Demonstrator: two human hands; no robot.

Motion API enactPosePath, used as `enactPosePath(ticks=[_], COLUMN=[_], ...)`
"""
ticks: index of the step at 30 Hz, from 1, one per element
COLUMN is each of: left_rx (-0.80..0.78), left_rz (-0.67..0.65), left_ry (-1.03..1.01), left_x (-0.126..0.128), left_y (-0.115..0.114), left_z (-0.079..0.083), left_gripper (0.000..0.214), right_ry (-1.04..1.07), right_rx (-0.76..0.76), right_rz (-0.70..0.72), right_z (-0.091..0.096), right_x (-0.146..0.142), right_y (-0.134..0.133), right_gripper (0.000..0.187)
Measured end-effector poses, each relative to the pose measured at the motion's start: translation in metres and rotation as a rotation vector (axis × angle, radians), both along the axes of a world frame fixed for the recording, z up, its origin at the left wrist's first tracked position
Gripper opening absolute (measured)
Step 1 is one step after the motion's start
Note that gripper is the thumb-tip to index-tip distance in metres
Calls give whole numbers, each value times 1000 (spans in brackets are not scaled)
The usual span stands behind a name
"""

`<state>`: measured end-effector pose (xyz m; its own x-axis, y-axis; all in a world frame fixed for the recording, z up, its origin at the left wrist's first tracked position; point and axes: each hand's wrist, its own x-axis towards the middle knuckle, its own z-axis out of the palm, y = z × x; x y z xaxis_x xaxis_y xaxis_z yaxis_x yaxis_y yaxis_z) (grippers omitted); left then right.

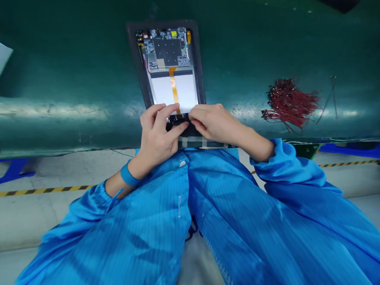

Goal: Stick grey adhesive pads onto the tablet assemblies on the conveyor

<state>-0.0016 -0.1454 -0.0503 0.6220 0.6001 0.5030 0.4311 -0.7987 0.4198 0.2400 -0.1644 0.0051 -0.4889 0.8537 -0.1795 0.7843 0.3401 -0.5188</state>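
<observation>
An opened tablet (190, 89) lies in a dark foam frame (202, 71) at the table's front edge. Its circuit board (168, 51) is at the far end, and an orange ribbon cable (173, 87) runs over the pale battery (188, 89) toward me. My left hand (160, 130) grips the tablet's near end, forefinger bent over it and thumb along the dark strip. Beside that thumb, my right hand (213, 120) is closed in a pinch at the near right corner. Whatever its fingertips hold is hidden.
A heap of red wires with small connectors (292, 103) lies on the green table mat (237, 51) to the right. A pair of loose thin wires (334, 95) is beyond it. At the far left, a white object (4, 55) pokes into view.
</observation>
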Motion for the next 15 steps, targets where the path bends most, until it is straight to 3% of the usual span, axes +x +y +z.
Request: enactPosePath(ticks=[5, 10, 13, 15], left_rx=[-45, 31, 48, 81], left_rz=[18, 12, -8, 164], left_ry=[83, 151, 208, 177], left_x=[6, 16, -14, -64], left_y=[-6, -20, 7, 49], left_z=[-5, 11, 20, 26], left_gripper=[26, 23, 31, 34], right_ry=[19, 75, 115, 152], right_rx=[-11, 58, 150, 210], right_rz=[-27, -70, -139, -186], right_z=[1, 11, 17, 18], right_x=[2, 10, 23, 35], right_y=[1, -3, -6, -7], right_gripper=[19, 19, 18, 14])
